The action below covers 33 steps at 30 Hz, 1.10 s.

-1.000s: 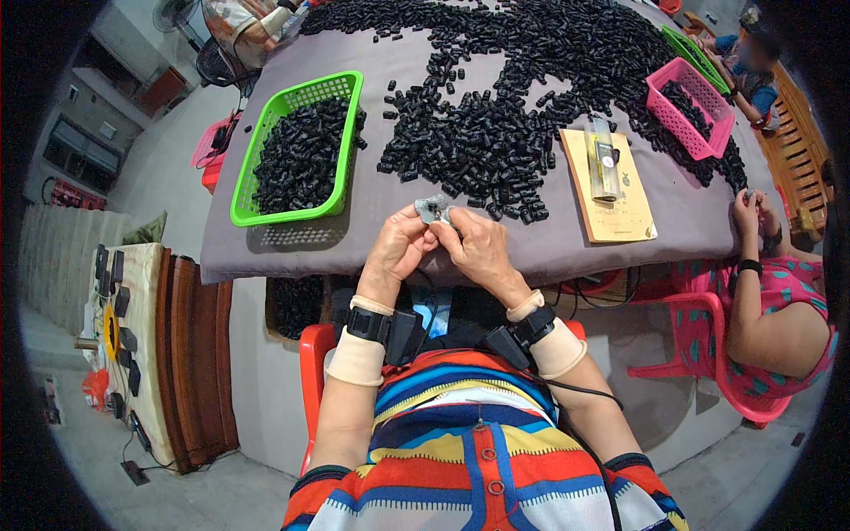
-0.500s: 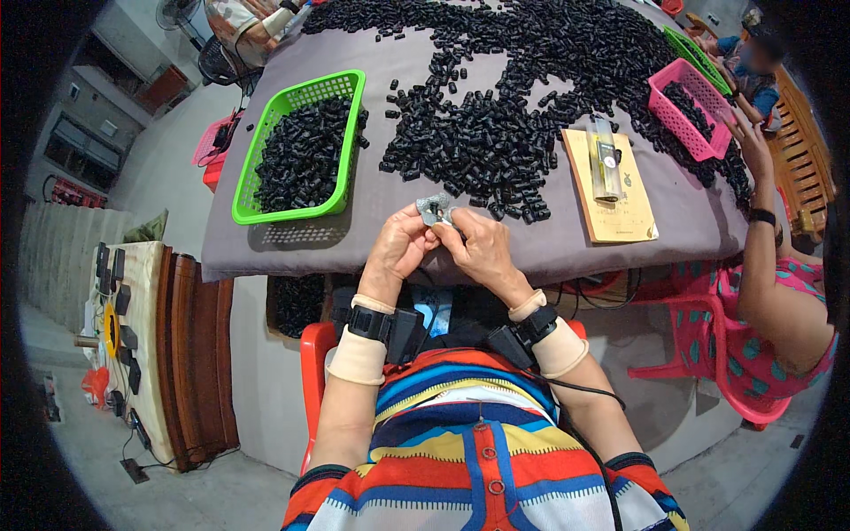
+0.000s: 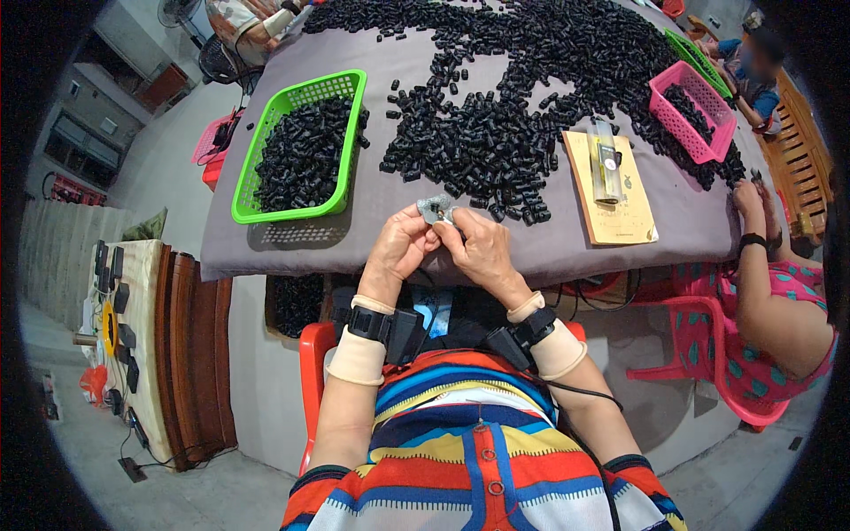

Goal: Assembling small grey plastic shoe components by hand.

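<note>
My left hand (image 3: 398, 245) and my right hand (image 3: 482, 252) meet over the near edge of the cloth-covered table (image 3: 301, 252). Between their fingertips is a small crumpled grey piece (image 3: 433, 209) with a dark spot in it; its kind is too small to make out. Fingers of both hands are pinched on it. Just beyond them spreads a heap of short black cylindrical parts (image 3: 482, 146). To the left stands a green basket (image 3: 241, 190) filled with the same parts.
At the right lies a tan notebook (image 3: 620, 221) with a clear yellow-tinted plastic case (image 3: 605, 164) on it. A pink basket (image 3: 660, 102) of black parts stands farther right. Beside it, a co-worker's hand (image 3: 751, 199) is at the table's edge. A red chair (image 3: 317, 354) is under me.
The co-worker's hand at the right has come down from beside the pink basket to the black parts at the table's edge. My own hands have hardly moved.
</note>
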Motion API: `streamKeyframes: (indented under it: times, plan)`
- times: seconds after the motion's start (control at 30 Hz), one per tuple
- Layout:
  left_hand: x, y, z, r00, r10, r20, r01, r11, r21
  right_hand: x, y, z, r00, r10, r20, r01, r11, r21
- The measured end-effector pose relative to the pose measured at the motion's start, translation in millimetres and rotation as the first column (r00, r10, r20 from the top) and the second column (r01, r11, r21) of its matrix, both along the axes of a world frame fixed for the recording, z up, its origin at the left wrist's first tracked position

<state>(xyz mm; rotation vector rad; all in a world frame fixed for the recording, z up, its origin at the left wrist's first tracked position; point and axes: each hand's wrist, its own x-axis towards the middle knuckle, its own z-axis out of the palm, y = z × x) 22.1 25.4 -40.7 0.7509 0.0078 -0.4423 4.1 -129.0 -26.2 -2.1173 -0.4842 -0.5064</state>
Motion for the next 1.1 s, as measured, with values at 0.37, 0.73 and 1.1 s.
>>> streamKeyframes:
  times: [0.37, 0.73, 1.1]
  plan:
    - [-8, -5, 7, 0.993, 0.103, -0.062, -0.095, 0.988, 0.119, -4, -2, 1, 0.996, -0.022, -0.083, 0.038, 0.98, 0.197]
    - [39, 93, 98, 0.595, 0.565, 0.571, -0.802, 0.373, 0.466, -1, -4, 2, 0.99, -0.014, -0.142, 0.039, 0.984, 0.175]
    - [48, 7, 27, 0.735, -0.071, 0.675, -0.674, 0.038, 0.738, -2, -5, -1, 0.993, 0.015, -0.119, 0.011, 0.978, 0.21]
